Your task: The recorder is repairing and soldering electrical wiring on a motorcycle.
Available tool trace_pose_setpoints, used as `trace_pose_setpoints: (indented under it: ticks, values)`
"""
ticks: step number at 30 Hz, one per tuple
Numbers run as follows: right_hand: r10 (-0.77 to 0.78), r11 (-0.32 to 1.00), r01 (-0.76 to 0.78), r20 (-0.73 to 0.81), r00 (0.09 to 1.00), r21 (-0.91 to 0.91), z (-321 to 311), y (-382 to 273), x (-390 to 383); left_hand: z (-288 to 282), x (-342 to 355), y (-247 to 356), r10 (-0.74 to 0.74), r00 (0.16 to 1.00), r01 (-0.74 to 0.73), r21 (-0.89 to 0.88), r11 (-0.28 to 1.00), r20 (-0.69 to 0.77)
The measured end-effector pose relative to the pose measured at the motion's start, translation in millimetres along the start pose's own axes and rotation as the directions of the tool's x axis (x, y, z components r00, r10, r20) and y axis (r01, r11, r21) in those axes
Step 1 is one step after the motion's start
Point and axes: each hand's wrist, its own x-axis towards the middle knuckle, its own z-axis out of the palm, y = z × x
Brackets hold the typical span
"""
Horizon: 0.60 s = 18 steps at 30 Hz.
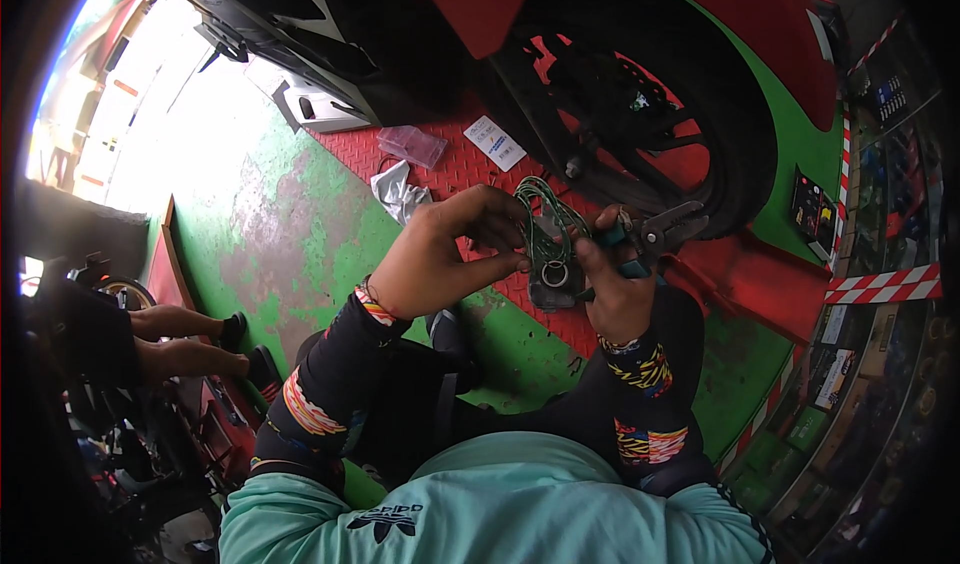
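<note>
My left hand [435, 249] pinches thumb and fingers on the left side of a looped bundle of thin green and white wires [541, 199]. Opposite it, my right hand [622, 299] is closed around the teal handles of dark-jawed pliers [672, 230], whose head points right; its thumb and fingertips are also close to the wires. Just below the loops sits a dark, box-like part with a metal ring [553, 275]. I cannot tell whether the wires are joined to it, or whether it is held or lying on something.
A motorcycle wheel [745, 114] and red bodywork [465, 9] stand ahead. On the red tread plate [350, 149] lie a clear plastic packet [412, 147], a white printed card [494, 143] and a silver wrapper [400, 194]. Glass shelving [860, 364] stands right; another person's legs [185, 339] show left.
</note>
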Motion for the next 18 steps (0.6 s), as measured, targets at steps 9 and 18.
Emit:
trace_pose_setpoints:
  ticks: [9, 18]
  values:
    - [-0.053, 0.998, 0.053, 0.017, 0.998, -0.017, 0, 0, 0, -10, 5, 0, 0.285, 0.939, -0.329, 0.266, 0.906, 0.193]
    - [0.008, 0.999, -0.009, -0.018, 1.0, -0.034, 0, -5, -2, 10, 0, -9, -0.109, 0.993, 0.109, -0.021, 0.994, -0.053]
